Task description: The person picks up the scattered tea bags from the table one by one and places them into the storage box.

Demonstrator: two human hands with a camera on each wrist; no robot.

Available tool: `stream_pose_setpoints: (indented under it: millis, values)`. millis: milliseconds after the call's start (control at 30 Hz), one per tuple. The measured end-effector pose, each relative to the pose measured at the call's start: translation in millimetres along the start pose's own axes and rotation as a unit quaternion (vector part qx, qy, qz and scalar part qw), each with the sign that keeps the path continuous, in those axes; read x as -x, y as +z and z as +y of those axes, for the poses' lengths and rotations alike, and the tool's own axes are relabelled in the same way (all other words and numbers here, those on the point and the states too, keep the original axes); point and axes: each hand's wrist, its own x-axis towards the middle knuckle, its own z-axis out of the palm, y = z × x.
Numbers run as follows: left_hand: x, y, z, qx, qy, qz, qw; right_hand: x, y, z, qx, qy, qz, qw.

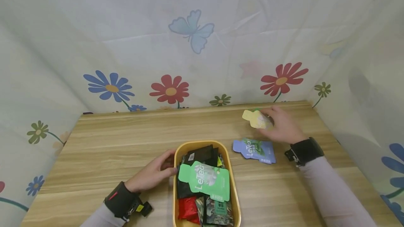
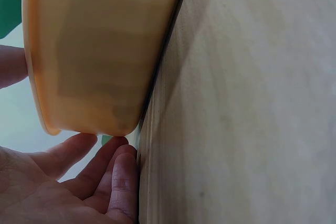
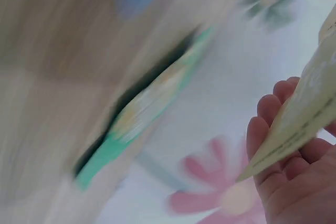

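Observation:
My right hand [image 1: 282,124] holds a yellow bottle-shaped sachet [image 1: 259,120] above the back right of the table; the right wrist view shows its fingers [image 3: 269,109] behind the sachet [image 3: 296,119]. Beneath it, a green sachet [image 3: 147,106] lies near the back edge, blurred. A blue LeTea sachet [image 1: 255,150] lies flat in front of that hand. My left hand [image 1: 153,172] rests against the left side of a yellow plastic bin [image 1: 234,188], thumb at the rim and fingertips on the outer wall. On top inside the bin is a green LeTea sachet [image 1: 206,181].
Black packets [image 1: 200,155], a red packet [image 1: 188,208] and patterned dark packets [image 1: 219,213] fill the bin under the green sachet. Wood-grain table [image 1: 120,137] spreads on both sides of the bin. A flowered cloth curtain [image 1: 135,45] closes the back and sides.

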Motion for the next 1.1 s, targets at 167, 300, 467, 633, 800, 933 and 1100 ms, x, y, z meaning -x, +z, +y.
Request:
stream_pose_setpoints:
  millis: [167, 300, 467, 633, 800, 933, 1100]
  values:
    - [0.2, 0.4, 3.4, -0.004, -0.003, 0.003, 1.0, 23.4, -10, -61, -0.059, -0.089, 0.028, 0.9939]
    - [0.2, 0.4, 5.3, -0.005, -0.002, 0.002, 1.0, 42.1, -17, -107, -0.093, -0.151, 0.033, 0.9836]
    - [-0.6, 0.3, 4.2, -0.005, 0.004, 0.001, 1.0, 65.5, -20, -157, -0.14, -0.205, 0.032, 0.9683]
    - [-1.8, 0.7, 3.1, -0.01, 0.006, 0.003, 0.9999, 85.9, -21, -194, -0.169, -0.244, 0.036, 0.9541]
    - [-1.1, 1.1, 2.8, -0.018, 0.0, 0.003, 0.9998, 98.5, -19, -218, -0.184, -0.278, 0.024, 0.9426]
    - [-0.4, 0.6, 2.7, -0.015, 0.005, 0.0, 0.9999, 102.9, -17, -227, -0.162, -0.307, 0.031, 0.9375]
    - [0.8, -0.1, 2.4, -0.007, 0.015, -0.005, 0.9998, 106.9, -22, -227, -0.083, -0.285, -0.031, 0.9544]
